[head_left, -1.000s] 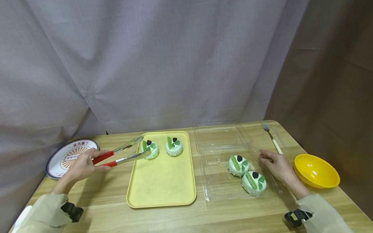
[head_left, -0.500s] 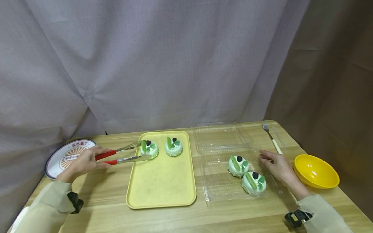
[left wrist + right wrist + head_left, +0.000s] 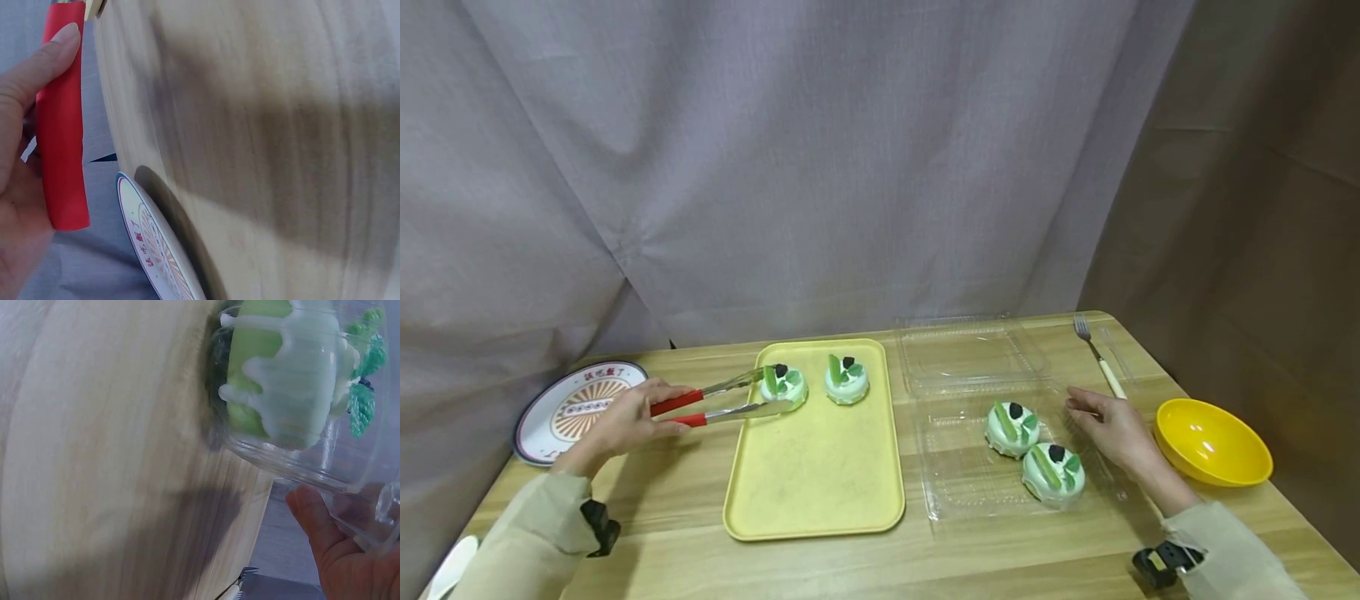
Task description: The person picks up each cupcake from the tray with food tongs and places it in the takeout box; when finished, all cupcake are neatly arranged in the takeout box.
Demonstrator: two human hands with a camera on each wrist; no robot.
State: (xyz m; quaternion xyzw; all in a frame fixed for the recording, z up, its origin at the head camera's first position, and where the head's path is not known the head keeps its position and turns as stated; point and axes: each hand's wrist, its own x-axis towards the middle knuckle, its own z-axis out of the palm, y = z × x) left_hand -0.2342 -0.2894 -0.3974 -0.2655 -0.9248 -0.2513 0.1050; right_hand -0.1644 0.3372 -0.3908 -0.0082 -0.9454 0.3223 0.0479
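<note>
My left hand (image 3: 628,419) grips metal tongs (image 3: 733,412) by their red handles, with the thumb on one handle (image 3: 62,125) in the left wrist view. The spread tips lie around the left green-and-white cake (image 3: 784,387) on a yellow tray (image 3: 812,492). A second such cake (image 3: 847,382) sits to its right. Two more, the rear cake (image 3: 1012,429) and the front cake (image 3: 1052,473), stand in an opened clear plastic box (image 3: 958,467). At that box's right side rests my right hand (image 3: 1108,425), fingers extended at the wall; whether they touch it is hard to tell.
A patterned plate (image 3: 580,408) lies left of the tray. On the right are a fork (image 3: 1103,358) and a yellow bowl (image 3: 1213,442). The box's clear lid (image 3: 970,354) lies folded back. Part of a white utensil (image 3: 454,567) shows at bottom left.
My left hand has shifted slightly right and lower with the tongs, bringing their tips down to either side of the left cake. My right hand stays where it was.
</note>
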